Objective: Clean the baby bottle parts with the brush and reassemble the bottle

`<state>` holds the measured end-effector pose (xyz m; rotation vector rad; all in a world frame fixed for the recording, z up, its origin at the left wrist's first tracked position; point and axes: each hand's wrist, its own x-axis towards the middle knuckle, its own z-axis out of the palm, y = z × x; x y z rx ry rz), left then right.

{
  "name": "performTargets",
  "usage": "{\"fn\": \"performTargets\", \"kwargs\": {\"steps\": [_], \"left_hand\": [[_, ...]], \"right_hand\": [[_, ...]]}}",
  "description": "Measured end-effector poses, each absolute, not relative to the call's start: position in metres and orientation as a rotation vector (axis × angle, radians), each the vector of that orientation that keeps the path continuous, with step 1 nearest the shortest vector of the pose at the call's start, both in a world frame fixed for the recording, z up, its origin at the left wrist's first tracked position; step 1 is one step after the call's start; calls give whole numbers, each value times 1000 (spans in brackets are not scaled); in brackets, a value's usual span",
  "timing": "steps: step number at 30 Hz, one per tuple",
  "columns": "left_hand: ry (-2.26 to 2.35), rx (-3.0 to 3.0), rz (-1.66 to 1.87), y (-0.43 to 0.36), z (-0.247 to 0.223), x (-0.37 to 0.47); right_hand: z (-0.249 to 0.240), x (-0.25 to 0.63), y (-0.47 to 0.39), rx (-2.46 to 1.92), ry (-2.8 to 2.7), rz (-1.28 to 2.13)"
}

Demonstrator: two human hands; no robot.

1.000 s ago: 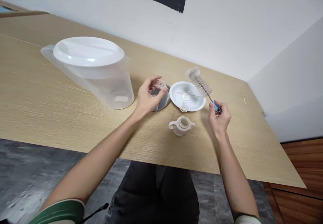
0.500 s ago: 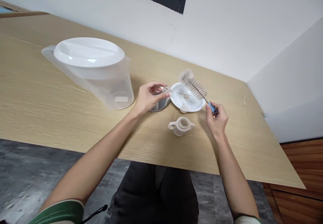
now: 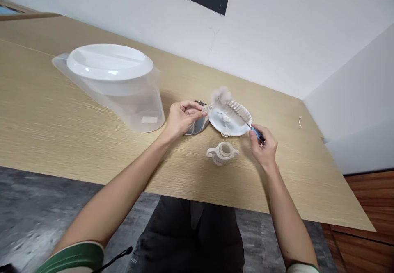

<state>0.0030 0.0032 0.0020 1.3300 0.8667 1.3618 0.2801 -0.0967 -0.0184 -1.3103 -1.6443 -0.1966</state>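
My left hand (image 3: 184, 119) pinches a small clear plastic piece (image 3: 207, 108), perhaps a bottle part; fingers hide some of it. My right hand (image 3: 265, 146) grips a bottle brush (image 3: 238, 111) by its blue handle, fingers closed round it. The brush's pale, blurred tip lies close to the clear piece; I cannot tell whether they touch. Below the brush is a white bowl (image 3: 217, 124) with small pale parts in it. A clear round part (image 3: 225, 132) lies at its near rim. Nearer to me, an open two-handled baby bottle (image 3: 222, 155) stands upright.
A large translucent pitcher (image 3: 132, 105) with a white lid stands to the left. Partly under my left hand lies a shiny round metal plate (image 3: 200, 126). A thin white strip (image 3: 300, 121) is on the wooden table (image 3: 308, 174) at right, and a wall rises behind.
The brush has moved left and slightly down, bringing its tip nearer to the clear piece. My left hand has hardly moved, though the piece in it is tilted differently.
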Motion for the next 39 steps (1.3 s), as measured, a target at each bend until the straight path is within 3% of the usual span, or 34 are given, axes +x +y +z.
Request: {"fn": "performTargets", "kwargs": {"steps": [4, 9, 20, 39], "left_hand": [[918, 1349, 1371, 4, 0, 3], [884, 1285, 1379, 5, 0, 4], [851, 1220, 1440, 8, -7, 7], [1212, 1324, 1672, 22, -12, -4]], "right_hand": [[-15, 284, -95, -1314, -1796, -295], [-13, 291, -93, -1428, -1603, -446], [-18, 270, -96, -1326, -1800, -401], [-14, 272, -97, -1346, -1744, -412]]}}
